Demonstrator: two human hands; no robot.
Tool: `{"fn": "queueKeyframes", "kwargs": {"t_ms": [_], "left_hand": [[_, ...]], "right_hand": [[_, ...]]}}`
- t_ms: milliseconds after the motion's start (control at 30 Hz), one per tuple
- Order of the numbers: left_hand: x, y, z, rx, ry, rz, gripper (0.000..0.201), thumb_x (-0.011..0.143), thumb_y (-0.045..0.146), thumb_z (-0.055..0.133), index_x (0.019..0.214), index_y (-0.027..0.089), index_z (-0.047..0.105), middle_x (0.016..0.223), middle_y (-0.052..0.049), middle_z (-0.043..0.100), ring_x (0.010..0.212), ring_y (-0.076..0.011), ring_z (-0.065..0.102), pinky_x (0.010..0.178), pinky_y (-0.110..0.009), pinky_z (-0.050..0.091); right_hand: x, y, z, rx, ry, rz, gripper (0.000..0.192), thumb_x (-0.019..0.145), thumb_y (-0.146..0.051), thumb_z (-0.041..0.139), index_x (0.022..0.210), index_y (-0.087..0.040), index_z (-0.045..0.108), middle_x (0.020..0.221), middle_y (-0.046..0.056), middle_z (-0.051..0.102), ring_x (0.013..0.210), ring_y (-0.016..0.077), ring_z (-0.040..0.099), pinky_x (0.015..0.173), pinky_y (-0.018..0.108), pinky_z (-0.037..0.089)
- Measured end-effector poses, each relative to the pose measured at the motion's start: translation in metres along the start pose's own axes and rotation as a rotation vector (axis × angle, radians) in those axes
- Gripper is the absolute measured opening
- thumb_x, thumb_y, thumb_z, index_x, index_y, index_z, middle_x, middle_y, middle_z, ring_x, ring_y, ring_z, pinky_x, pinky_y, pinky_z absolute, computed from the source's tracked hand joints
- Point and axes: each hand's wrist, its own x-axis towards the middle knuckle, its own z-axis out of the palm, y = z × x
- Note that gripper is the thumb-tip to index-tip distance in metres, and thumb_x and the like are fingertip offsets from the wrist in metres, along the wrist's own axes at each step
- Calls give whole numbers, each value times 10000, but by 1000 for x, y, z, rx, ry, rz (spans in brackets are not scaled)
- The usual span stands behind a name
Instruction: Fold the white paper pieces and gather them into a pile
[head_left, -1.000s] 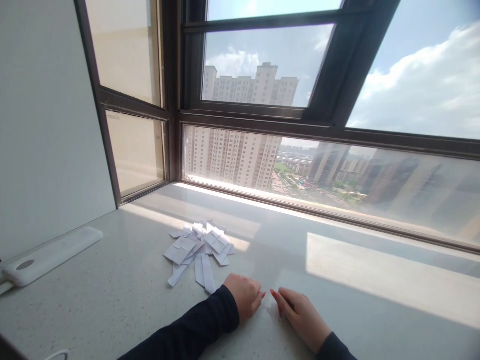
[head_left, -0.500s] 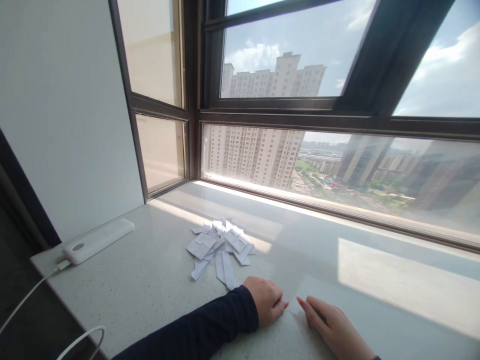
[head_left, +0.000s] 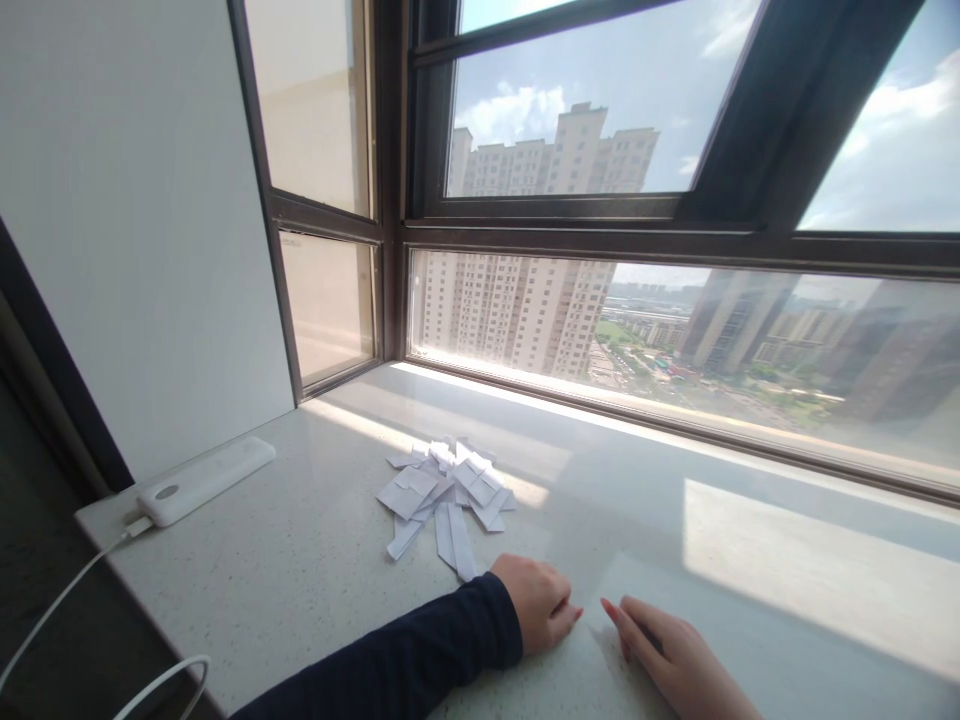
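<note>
My left hand (head_left: 534, 605), in a dark blue sleeve (head_left: 420, 650), rests on the pale speckled windowsill (head_left: 300, 590). Its fingers are curled in, and whatever they may hold is hidden. Just to the right, my right hand (head_left: 671, 650) lies with its thumb and fingers bent, their tips pointing at the left hand across a small gap. A paler patch (head_left: 637, 575) spreads around the fingertips; I cannot tell whether it is paper or light. Beyond my left wrist lies a loose pile of folded white paper pieces (head_left: 454, 540), several overlapping, one strip reaching close to the sleeve cuff.
At the sill's left end a white oblong device (head_left: 214, 482) lies against the white panel (head_left: 165, 250), with a white cable (head_left: 71, 580) running off the edge. A dark-framed window (head_left: 525, 240) borders the far side. Sunlight (head_left: 810, 560) falls on the right.
The whole view has shifted slightly, so everything sits a little further right. Both hands keep nearly the same pose and spacing, and the paper pile is unchanged.
</note>
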Motion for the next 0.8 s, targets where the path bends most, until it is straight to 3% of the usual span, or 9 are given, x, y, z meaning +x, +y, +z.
{"fn": "queueKeyframes", "kwargs": {"t_ms": [800], "left_hand": [[-1, -1, 0, 10, 1, 3, 301, 770, 380, 302, 668, 180, 503, 708, -11, 581, 607, -130, 525, 456, -207, 336]], "right_hand": [[-1, -5, -2, -41, -34, -11, 404, 786, -452, 225, 505, -200, 370, 502, -13, 502, 528, 125, 486, 556, 213, 350]]}}
